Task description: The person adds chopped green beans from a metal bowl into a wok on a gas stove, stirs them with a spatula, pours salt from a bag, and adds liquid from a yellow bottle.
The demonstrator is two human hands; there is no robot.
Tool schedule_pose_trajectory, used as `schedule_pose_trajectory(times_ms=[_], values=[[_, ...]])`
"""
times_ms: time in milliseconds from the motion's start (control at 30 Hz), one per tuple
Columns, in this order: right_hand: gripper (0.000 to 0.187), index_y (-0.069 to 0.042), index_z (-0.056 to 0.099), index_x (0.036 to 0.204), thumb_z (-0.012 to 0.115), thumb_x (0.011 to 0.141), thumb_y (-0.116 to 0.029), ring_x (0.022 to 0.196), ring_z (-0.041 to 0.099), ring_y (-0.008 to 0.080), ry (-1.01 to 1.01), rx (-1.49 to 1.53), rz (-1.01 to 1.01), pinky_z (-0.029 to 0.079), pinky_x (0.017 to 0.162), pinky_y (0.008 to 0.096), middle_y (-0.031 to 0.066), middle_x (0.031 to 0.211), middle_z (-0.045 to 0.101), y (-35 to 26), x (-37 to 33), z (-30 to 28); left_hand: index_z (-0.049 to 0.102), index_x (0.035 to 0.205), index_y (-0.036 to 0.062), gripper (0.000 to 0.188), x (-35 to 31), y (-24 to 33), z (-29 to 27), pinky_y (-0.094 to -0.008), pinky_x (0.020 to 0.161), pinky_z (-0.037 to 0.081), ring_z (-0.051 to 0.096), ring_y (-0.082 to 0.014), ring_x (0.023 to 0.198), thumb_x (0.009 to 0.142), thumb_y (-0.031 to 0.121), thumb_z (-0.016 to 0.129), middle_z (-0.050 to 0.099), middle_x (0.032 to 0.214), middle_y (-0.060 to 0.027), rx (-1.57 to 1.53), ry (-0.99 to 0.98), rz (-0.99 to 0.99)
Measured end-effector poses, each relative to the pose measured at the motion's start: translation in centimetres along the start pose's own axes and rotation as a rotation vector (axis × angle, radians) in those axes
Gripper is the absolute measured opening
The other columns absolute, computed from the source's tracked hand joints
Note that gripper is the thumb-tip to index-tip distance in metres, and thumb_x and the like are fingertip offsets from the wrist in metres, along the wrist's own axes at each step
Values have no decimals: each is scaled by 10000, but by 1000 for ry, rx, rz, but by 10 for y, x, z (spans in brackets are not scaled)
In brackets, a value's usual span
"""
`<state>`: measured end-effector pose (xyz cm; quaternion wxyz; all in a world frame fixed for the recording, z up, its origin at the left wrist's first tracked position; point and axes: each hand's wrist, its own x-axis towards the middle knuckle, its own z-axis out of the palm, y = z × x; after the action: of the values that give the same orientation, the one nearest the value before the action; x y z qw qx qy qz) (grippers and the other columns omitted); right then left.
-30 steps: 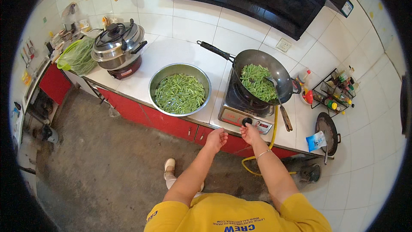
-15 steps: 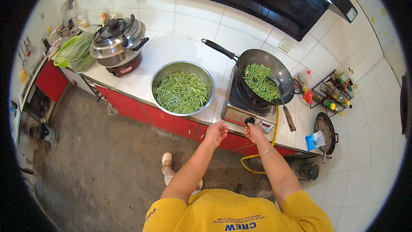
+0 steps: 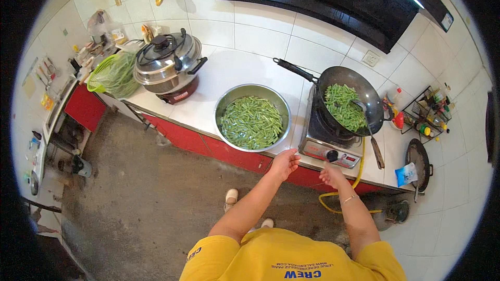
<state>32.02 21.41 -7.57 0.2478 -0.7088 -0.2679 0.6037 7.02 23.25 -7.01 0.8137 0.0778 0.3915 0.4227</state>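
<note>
My left hand (image 3: 285, 164) hovers at the counter's front edge between the steel basin and the stove, fingers loosely curled and apart, holding nothing. Just below the black knob (image 3: 332, 155) of the gas stove (image 3: 319, 148), my right hand (image 3: 332, 175) is off the knob, its fingers loosely bent and empty. On the burner sits a dark wok (image 3: 374, 89) with cut green beans (image 3: 344, 106) in it. A spatula (image 3: 376, 151) leans in the wok, its wooden handle over the right rim. More cut beans (image 3: 251, 122) lie in water in the steel basin (image 3: 285, 105).
An electric pot (image 3: 169, 70) with a lid stands at the left, beside a green basket (image 3: 101, 67) of bagged greens. To the right are a bottle rack (image 3: 429, 112), a dark pan (image 3: 423, 162) and a blue-white packet (image 3: 406, 175). A yellow hose (image 3: 359, 174) hangs below the stove.
My right hand has let go of the stove knob and drawn back toward me. The view has shifted, so the counter appears further right. The left hand stays near the counter edge.
</note>
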Motion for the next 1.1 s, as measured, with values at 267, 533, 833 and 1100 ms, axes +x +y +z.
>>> schedule_pose_trajectory(times_ms=[267, 533, 833, 1100], values=[[322, -26, 569, 988, 545, 937, -343, 595, 563, 129, -283, 104, -420, 468, 504, 262, 84, 833, 610, -76, -17, 126, 512, 1182, 64, 322, -11, 87, -22, -296, 646, 485, 582, -170, 769, 883, 176, 559, 601, 899, -72, 32, 121, 266], [522, -87, 428, 1313, 537, 901, -390, 1163, 508, 347, -133, 209, -136, 420, 947, 545, 125, 1334, 477, -170, 16, 221, 320, 1382, 59, 560, 49, 176, -121, -577, 908, 396, 487, -365, 1137, 877, 160, 541, 421, 1327, -184, -79, 554, 520], [741, -99, 248, 1465, 527, 902, -491, 1322, 335, 336, -310, 422, 186, 326, 1023, 513, 147, 1507, 248, -119, 95, 294, 353, 1382, 88, 533, 141, 126, -163, -577, 881, 411, 483, -379, 1148, 918, 280, 533, 430, 1342, -186, 99, 429, -28], [635, -115, 333, 1423, 622, 870, -234, 1275, 371, 287, -236, 193, -99, 316, 998, 526, 122, 1422, 377, -196, 74, 280, 251, 1451, 82, 658, 92, 224, -97, -550, 895, 457, 406, -408, 1249, 900, 181, 597, 312, 1437, -224, 628, 190, 247]])
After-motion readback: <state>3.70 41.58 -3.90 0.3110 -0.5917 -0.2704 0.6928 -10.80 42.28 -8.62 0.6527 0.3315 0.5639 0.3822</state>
